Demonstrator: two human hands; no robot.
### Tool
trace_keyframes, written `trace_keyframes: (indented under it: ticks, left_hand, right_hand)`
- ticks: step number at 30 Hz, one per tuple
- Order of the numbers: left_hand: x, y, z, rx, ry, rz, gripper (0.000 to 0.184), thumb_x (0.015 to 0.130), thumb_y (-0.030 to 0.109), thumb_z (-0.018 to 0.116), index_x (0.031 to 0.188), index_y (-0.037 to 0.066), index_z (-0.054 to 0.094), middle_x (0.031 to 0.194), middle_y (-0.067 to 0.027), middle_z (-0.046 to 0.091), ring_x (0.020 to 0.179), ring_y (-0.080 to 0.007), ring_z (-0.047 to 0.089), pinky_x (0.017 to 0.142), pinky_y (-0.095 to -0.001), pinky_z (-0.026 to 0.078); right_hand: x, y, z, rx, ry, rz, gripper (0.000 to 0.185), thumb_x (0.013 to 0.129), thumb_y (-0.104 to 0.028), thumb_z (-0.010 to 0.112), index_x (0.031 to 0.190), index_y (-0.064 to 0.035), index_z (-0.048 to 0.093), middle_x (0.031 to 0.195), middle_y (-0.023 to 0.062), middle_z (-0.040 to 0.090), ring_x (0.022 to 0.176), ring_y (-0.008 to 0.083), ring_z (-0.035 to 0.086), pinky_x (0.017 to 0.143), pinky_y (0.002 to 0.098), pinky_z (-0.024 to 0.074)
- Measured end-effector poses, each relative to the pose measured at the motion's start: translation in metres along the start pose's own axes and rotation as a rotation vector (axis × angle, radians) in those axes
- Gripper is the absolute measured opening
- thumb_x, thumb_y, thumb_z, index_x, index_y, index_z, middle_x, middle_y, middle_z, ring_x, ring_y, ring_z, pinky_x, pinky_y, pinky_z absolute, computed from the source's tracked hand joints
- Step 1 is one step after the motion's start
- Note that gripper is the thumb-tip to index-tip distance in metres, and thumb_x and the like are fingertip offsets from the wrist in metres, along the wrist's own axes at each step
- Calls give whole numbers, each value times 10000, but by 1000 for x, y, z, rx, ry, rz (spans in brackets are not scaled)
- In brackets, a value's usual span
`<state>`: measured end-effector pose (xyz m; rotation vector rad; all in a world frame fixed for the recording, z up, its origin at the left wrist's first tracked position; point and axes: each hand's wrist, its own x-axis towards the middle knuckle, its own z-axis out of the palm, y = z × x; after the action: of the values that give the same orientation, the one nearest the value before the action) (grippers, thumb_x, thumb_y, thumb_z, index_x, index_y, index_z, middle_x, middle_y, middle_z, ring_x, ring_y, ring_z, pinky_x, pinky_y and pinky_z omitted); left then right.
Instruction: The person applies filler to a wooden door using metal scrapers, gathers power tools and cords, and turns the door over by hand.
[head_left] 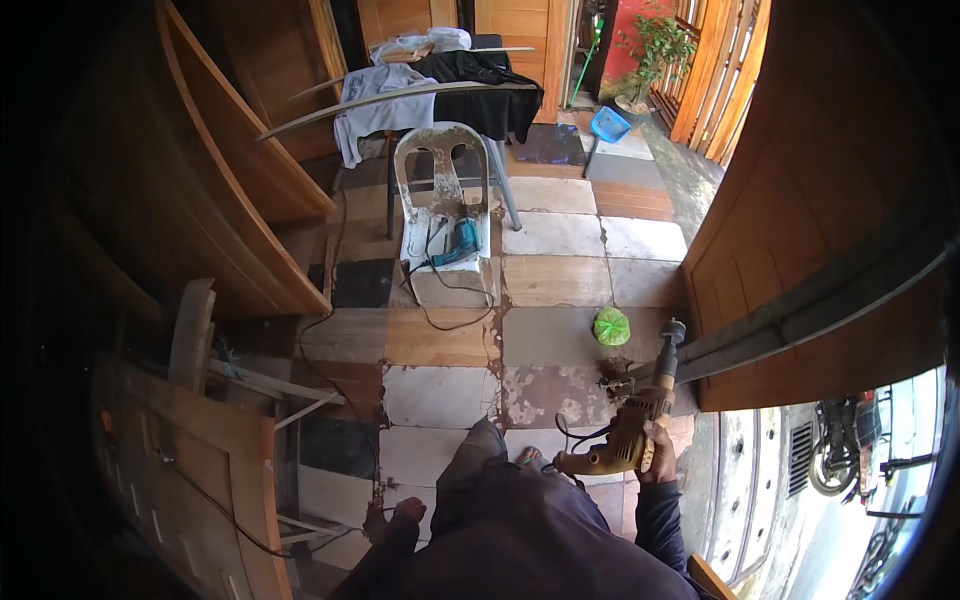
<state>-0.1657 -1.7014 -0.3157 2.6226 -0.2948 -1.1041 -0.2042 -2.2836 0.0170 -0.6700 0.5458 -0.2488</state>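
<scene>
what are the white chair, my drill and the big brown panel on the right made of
The chair looks like moulded plastic, from its cut-out back, with a patchy white finish. The drill seems scuffed yellowish plastic, from its moulded housing; its dull grey tip is probably metal. The panel looks like smooth wood, perhaps varnished, from its brown tone and panel lines.

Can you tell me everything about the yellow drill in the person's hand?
The drill looks yellowish-brown and grubby, with dark patches on its body and a round, grey, metal-looking tip. A dark cord loops beside its handle end. It points forward, away from the person, and the right hand grips it above the tiled floor.
</scene>
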Motion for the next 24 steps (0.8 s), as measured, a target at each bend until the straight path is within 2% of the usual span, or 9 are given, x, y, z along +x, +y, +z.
trace_keyframes:
  ticks: [2, 4, 7, 9, 11, 13, 16, 19, 24]
  left_hand:
    - [-5, 14, 4, 16, -92, -142, 365, 898, 407, 597, 983, 95, 767, 1105, -150, 740, 1067, -359, 691, 939, -505, 545]
    - [5, 22, 9, -57, -70, -36, 377, 889, 419, 608, 1022, 100, 758, 1098, -157, 739, 1069, -361, 689, 929, -503, 546]
    - [72, 60, 31, -13, -132, -165, 401, 891, 439, 612, 1064, 102, 745, 1118, -172, 733, 1095, -359, 685, 930, -499, 548]
    - [123, 76, 2, -240, -99, -243, 426, 904, 451, 620, 1119, 100, 730, 1158, -175, 729, 1124, -362, 679, 956, -481, 546]
    - [145, 157, -84, -395, -78, -309, 455, 916, 463, 628, 1173, 98, 714, 1198, -178, 725, 1153, -365, 673, 982, -463, 543]
    - [232, 168, -95, -579, 241, -355, 538, 879, 455, 722, 1243, 62, 681, 1214, -185, 724, 1170, -360, 676, 993, -453, 540]
    - [323, 192, -177, -736, 369, -269, 502, 918, 356, 702, 1309, 51, 629, 1141, -209, 741, 1082, -385, 705, 958, -457, 542]
    - [349, 245, -300, -600, 599, -153, 395, 967, 255, 685, 1307, 67, 617, 1103, -201, 742, 1021, -390, 714, 884, -452, 563]
    - [357, 316, -450, -565, 943, -163, 396, 978, 233, 670, 1327, 58, 605, 1089, -194, 736, 959, -373, 718, 829, -463, 562]
  right_hand:
    - [55, -27, 22, -133, -13, -7, 598, 848, -194, 748, 1363, 10, 522, 1184, 172, 673, 1044, 298, 693, 913, 435, 600]
    - [113, -58, 55, -259, -43, -4, 547, 827, -147, 757, 1316, 4, 566, 1143, 139, 686, 997, 258, 701, 884, 405, 605]
    - [200, -97, 118, -353, -136, 85, 520, 821, -130, 755, 1292, 5, 580, 1095, 120, 684, 953, 244, 704, 870, 392, 605]
    - [260, -124, 165, -391, -222, 132, 509, 823, -120, 753, 1286, 3, 582, 1079, 108, 680, 943, 237, 702, 860, 383, 604]
    - [319, -147, 208, -491, -252, 166, 508, 824, -106, 752, 1289, -2, 577, 1078, 95, 673, 947, 227, 698, 853, 374, 601]
    - [373, -170, 258, -573, -295, 188, 505, 825, -85, 752, 1291, -12, 570, 1073, 75, 664, 940, 211, 693, 848, 359, 594]
    - [458, -197, 314, -646, -463, 148, 505, 823, -101, 756, 1285, -11, 571, 1059, 73, 657, 901, 205, 692, 826, 351, 598]
    - [533, -228, 365, -641, -554, 133, 506, 839, -127, 741, 1298, -3, 567, 1081, 88, 663, 938, 210, 693, 831, 363, 604]
    - [604, -267, 417, -462, -597, 82, 525, 871, -140, 698, 1340, 30, 535, 1140, 147, 670, 986, 269, 701, 867, 405, 606]
